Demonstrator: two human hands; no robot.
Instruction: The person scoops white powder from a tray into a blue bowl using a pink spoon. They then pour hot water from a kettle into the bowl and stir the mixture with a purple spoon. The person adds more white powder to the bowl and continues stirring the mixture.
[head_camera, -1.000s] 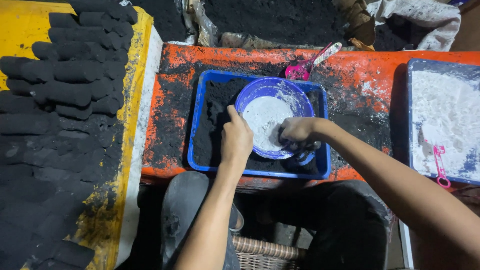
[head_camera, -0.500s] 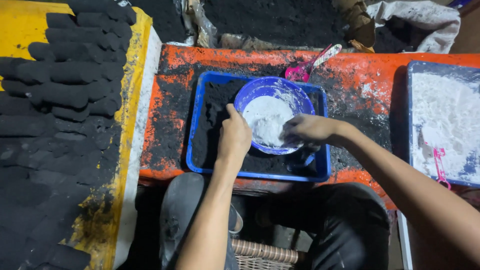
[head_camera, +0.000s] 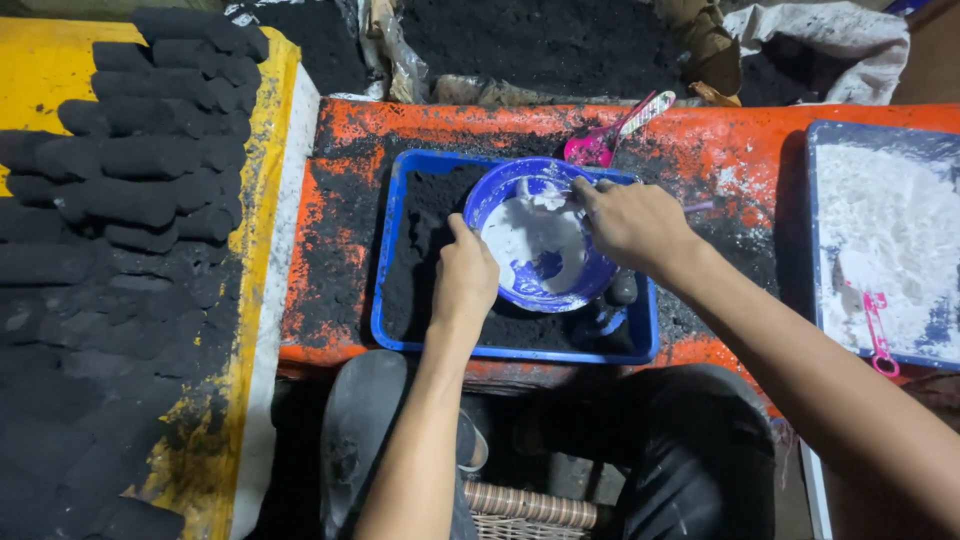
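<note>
The fingertips of the right hand (head_camera: 632, 222) are curled over the far rim of the blue bowl (head_camera: 500, 190) and are hidden behind the knuckles, so whether anything is pinched in that grip cannot be told; a thin stick-like shape seen just past the hand may be a tool handle, but the view is too poor to be sure. The left hand (head_camera: 464, 280) is closed on the bowl's near-left rim, the thumb laid along the edge and the fingers tucked under it, out of sight. The bowl is held inside the blue tray (head_camera: 385, 250), tilted over the black powder (head_camera: 425, 250) that fills the tray, and its inside is smeared with white paste (head_camera: 530, 240), with blue patches bared near the bottom. A small dark object beside the bowl's right edge is hard to make out. On the orange surface (head_camera: 340, 200) a pink scoop (head_camera: 600, 140) is seen beyond the tray, and a second tray of white powder (head_camera: 890, 250) is cut off at the right edge, a pink tool (head_camera: 876, 325) lying in it. Rows of black briquettes (head_camera: 140, 160) on the yellow board at the left are cut by the frame. Compared with half a second ago, the right hand is found higher, at the far rim instead of the right side, and more blue bottom is exposed.
</note>
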